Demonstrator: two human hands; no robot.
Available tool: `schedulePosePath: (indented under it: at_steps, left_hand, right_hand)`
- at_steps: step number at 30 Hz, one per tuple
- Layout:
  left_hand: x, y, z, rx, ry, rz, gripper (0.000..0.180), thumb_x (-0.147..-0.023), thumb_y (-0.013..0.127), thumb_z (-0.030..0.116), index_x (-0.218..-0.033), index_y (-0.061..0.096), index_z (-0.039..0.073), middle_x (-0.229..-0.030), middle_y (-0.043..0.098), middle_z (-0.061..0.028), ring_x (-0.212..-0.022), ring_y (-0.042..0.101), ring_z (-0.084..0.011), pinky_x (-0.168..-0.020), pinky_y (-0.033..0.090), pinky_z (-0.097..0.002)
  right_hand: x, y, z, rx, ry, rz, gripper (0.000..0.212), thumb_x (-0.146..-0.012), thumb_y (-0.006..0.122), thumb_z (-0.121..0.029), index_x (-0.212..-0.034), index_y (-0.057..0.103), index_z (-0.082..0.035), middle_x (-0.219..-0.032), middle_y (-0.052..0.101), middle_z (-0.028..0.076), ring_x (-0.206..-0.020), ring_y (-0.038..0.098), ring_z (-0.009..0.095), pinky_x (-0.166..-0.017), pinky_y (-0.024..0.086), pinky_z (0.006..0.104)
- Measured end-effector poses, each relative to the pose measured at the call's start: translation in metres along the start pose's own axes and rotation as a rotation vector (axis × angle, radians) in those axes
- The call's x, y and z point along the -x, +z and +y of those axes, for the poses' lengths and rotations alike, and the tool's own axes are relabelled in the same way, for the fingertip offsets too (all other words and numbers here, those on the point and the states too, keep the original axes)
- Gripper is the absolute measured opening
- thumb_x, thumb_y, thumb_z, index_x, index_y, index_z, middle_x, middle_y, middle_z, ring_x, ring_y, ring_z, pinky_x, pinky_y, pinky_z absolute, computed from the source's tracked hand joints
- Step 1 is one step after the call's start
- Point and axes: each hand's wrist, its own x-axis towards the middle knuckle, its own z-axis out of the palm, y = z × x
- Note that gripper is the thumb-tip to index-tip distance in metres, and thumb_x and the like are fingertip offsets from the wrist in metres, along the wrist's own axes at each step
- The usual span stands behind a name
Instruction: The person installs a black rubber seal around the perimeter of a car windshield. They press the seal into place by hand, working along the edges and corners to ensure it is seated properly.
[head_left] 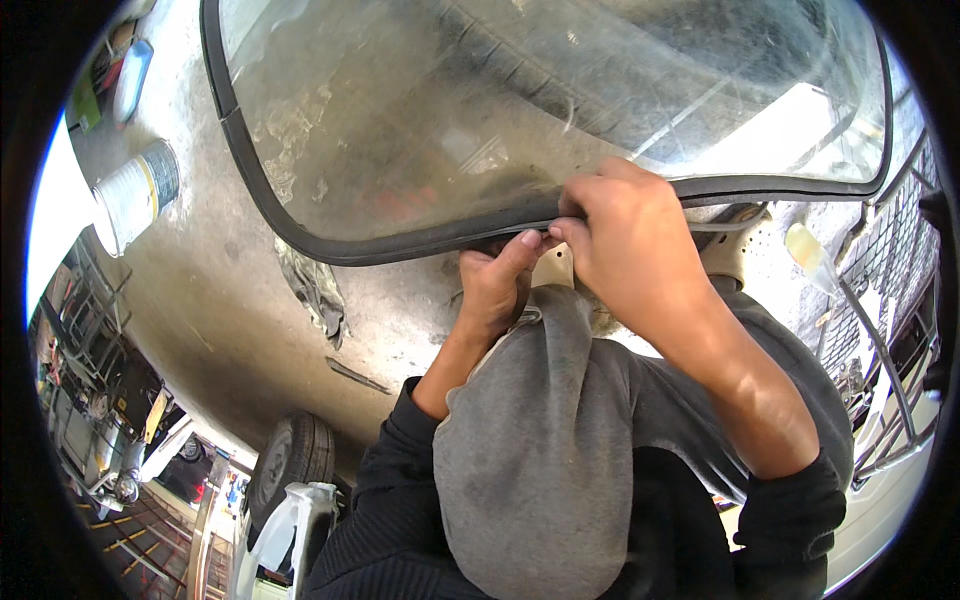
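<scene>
A large curved pane of vehicle glass (400, 140) lies across the upper part of the view, edged with a black rubber seal (370, 247). At the near edge, my left hand (492, 288) is closed on the seal from below, its thumb on top. My right hand (635, 235) reaches over the same stretch, fingers bent and thumb pressed close to the left thumb. Both hands pinch the rubber seal; what lies right between the fingertips is hidden. Just right of my right hand, a thin pale grey strip (722, 227) runs below the seal.
A can (140, 195) lies tipped at the left. A crumpled dark cloth (316, 292) and a slim dark tool or strip (357, 376) rest on the concrete floor (210, 320). A tire (290, 465) stands lower left. Wire mesh (880, 245) lines the right side.
</scene>
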Motion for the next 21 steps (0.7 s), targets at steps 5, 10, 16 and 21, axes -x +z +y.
schedulePosePath:
  at_steps: [5,10,16,21]
  left_hand:
    - [0.004,0.005,0.005,-0.110,-0.106,0.128,0.036,-0.083,0.061,-0.001,-0.117,0.050,-0.004,-0.112,0.058,-0.0151,-0.099,0.061,-0.0234,-0.088,0.051,-0.0392]
    - [0.003,0.003,0.003,-0.072,-0.034,0.081,0.035,-0.082,0.060,-0.002,-0.116,0.050,-0.005,-0.112,0.058,-0.0153,-0.099,0.061,-0.0240,-0.086,0.052,-0.0379]
    - [0.001,0.005,0.001,-0.088,-0.026,0.039,0.032,-0.084,0.058,-0.001,-0.114,0.050,-0.006,-0.109,0.059,-0.0155,-0.097,0.062,-0.0236,-0.084,0.053,-0.0377]
    - [0.003,0.012,-0.001,-0.155,0.047,0.139,0.032,-0.082,0.060,0.007,-0.111,0.053,-0.004,-0.104,0.062,-0.0125,-0.092,0.063,-0.0234,-0.083,0.051,-0.0351]
  right_hand:
    - [0.001,0.000,-0.017,0.286,-0.050,-0.071,0.017,-0.071,0.066,-0.002,-0.083,0.055,0.000,-0.084,0.054,0.017,-0.074,0.060,0.032,-0.067,0.047,0.0407]
    - [0.007,0.013,-0.013,0.340,-0.098,0.010,0.018,-0.069,0.065,-0.002,-0.080,0.051,-0.003,-0.081,0.049,0.013,-0.075,0.060,0.029,-0.066,0.047,0.0396]
    - [0.008,0.021,-0.008,0.136,-0.012,0.074,0.020,-0.067,0.066,0.001,-0.079,0.050,-0.002,-0.081,0.050,0.014,-0.069,0.059,0.033,-0.062,0.047,0.0437]
    - [-0.015,0.002,-0.005,0.026,0.102,0.013,0.026,-0.064,0.075,-0.006,-0.075,0.052,0.001,-0.077,0.056,0.017,-0.070,0.059,0.036,-0.062,0.048,0.0423]
